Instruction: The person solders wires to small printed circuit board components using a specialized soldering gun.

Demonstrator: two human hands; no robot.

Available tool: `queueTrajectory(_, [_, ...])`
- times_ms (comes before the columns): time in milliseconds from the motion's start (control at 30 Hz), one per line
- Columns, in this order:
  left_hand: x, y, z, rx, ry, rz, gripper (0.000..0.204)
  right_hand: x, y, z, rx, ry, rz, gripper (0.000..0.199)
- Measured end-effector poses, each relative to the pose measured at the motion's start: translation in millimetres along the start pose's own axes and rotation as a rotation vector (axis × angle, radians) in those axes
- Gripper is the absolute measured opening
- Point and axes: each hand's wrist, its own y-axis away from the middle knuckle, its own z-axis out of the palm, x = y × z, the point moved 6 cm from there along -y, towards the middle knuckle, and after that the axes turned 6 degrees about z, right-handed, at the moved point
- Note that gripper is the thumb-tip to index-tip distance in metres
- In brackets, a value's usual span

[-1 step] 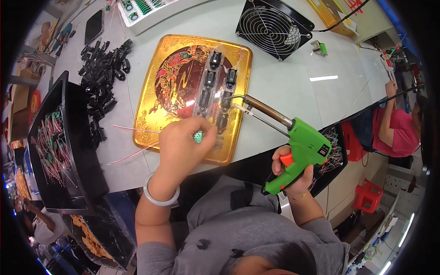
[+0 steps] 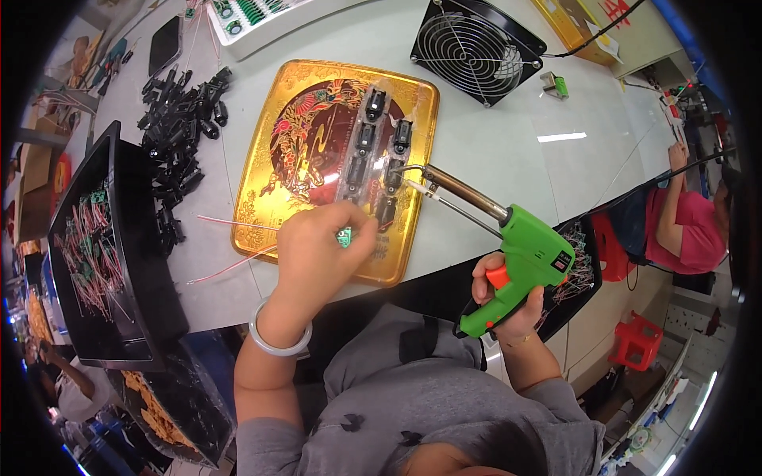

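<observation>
My left hand (image 2: 317, 250) is closed on a small green circuit board (image 2: 344, 236), whose two pinkish wires (image 2: 230, 222) trail out to the left. It rests over the near edge of a gold tin lid (image 2: 258, 198) with a dragon picture. In my right hand (image 2: 520, 313) is a green soldering gun (image 2: 533, 252) with an orange trigger. Its bent tip reaches over one of several small black housings (image 2: 394, 176) set in two rows on the lid. The lowest housings are partly covered by my left hand.
Left of the lid lies a pile of black housings (image 2: 171, 135), beside a black bin (image 2: 131, 238) of wired boards. A black fan (image 2: 468, 51) stands at the back, near a white tray (image 2: 274, 32). A second bin (image 2: 583, 274) sits right, below a co-worker in pink (image 2: 694, 226).
</observation>
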Motion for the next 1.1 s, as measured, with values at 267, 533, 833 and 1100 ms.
queueTrajectory(267, [-3.6,-1.5,-1.1,0.016,0.003,-0.016,0.012,-12.3,-9.7,11.3,0.022,0.065,-0.017,0.078])
queueTrajectory(533, [-3.3,-1.0,0.2,0.003,0.009,-0.045,0.011,-9.6,-7.3,4.0,0.002,0.008,-0.015,0.079])
queueTrajectory(833, [-3.8,-0.4,1.1,-0.017,0.002,-0.031,0.012,-14.8,-9.2,7.4,-0.002,0.064,-0.029,0.078])
queueTrajectory(1100, [-2.7,0.0,-1.1,0.022,-0.027,-0.013,0.013,-15.2,-2.9,-3.0,0.055,0.049,-0.082,0.077])
